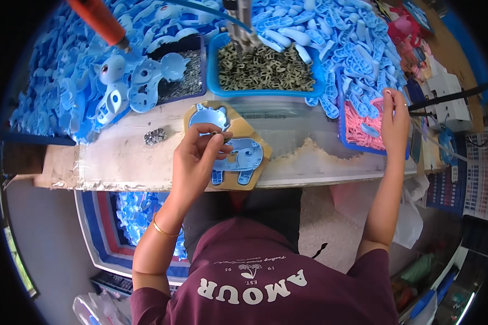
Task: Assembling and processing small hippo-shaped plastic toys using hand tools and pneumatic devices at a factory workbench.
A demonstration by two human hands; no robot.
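Observation:
My left hand [196, 154] is closed in a pinch over a tan, angular fixture [262, 147]. Between its fingertips shows a small grey-green part [218, 133], partly hidden by the fingers. In the fixture lie a blue animal-body shell [246, 154], inner side up, and a rounded blue head shell [207, 117] above it. My right hand [395, 116] is raised at the right edge of a dark blue tray [342, 123] of pink plastic pieces [361, 130]. Its fingertips are pressed together; a pale pinkish bit shows there, too small to name.
A blue bin [213, 81] holds many grey-green parts. Beside it stands a dark tray of small screws [192, 70]. Blue plastic shells [81, 92] and limb pieces [363, 59] are heaped behind. An orange screwdriver [100, 21] hangs above. Loose metal bits [155, 136] lie left of the fixture.

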